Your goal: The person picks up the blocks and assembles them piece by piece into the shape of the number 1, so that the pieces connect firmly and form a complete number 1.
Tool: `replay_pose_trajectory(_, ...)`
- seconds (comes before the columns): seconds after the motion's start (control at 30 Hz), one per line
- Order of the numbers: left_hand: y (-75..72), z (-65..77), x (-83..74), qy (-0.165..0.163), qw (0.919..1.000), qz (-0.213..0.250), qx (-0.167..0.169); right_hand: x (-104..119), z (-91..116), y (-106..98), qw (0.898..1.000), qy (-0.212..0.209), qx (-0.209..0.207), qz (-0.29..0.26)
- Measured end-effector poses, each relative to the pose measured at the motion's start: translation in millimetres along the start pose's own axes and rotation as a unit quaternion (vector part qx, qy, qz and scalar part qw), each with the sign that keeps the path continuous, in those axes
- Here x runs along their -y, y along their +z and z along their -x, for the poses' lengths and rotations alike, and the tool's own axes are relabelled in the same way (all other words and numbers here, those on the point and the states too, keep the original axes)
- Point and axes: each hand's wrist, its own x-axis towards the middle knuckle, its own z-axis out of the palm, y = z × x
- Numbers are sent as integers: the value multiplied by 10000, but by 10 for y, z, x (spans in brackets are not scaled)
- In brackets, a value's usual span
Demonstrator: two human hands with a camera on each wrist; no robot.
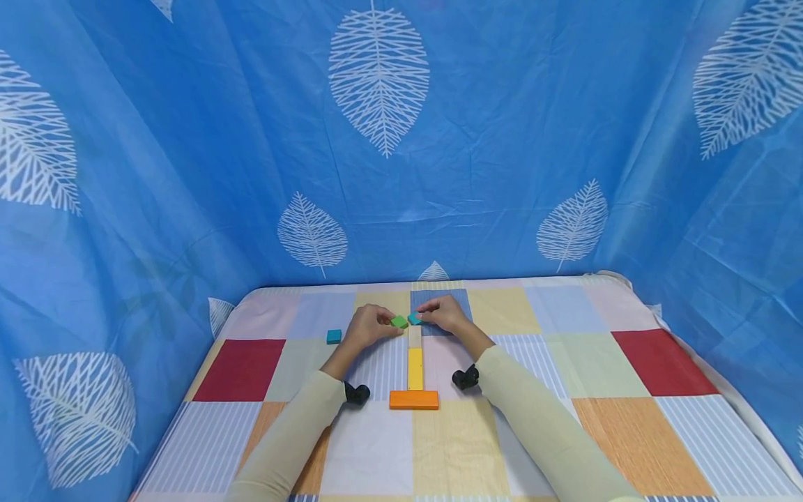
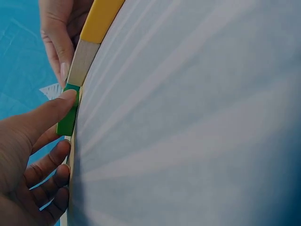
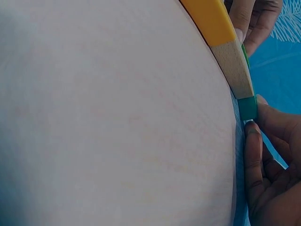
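My left hand (image 1: 370, 325) pinches a small green block (image 1: 399, 321) between thumb and fingers, at the far left corner of a plain wooden block (image 1: 415, 337). Opposite it, my right hand (image 1: 447, 314) pinches a small teal block (image 1: 414, 318) right at the far end of that wooden block. In line behind the wooden block, toward me, lies a longer yellow block (image 1: 415, 369). An orange block (image 1: 414, 400) lies crosswise at the yellow one's near end. The right wrist view shows the teal block (image 3: 248, 108) between thumb and fingertips.
Another teal block (image 1: 334, 337) lies left of my left hand. A patchwork cloth (image 1: 464, 446) covers the table. Blue curtains (image 1: 477, 139) with white leaf prints hang behind the table and along both sides. Black wrist-worn devices (image 1: 357, 394) sit under both forearms.
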Motion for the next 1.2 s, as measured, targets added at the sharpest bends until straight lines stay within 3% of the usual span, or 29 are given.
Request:
replay_pose_trajectory(0.23, -5, 9, 13, 109, 9999, 12, 100, 8, 2, 8, 10000, 62, -39, -27)
replay_pose_trajectory(0.43, -52, 23, 84, 278, 9986, 429, 140, 16, -1, 10, 10000, 78, -51, -4)
replay_pose_trajectory(0.67, -51, 30, 110, 132, 9973, 704, 129, 21, 5, 1, 10000, 81, -29, -36)
replay_pose_trajectory(0.9, -15, 37, 88, 35, 9972, 744, -39, 25, 3, -5, 9999, 127, 8, -84)
replay_pose_trajectory(1.2, -10, 41, 82, -50, 9964, 850, 3, 41, 14, -15, 9998, 96, 63, -168)
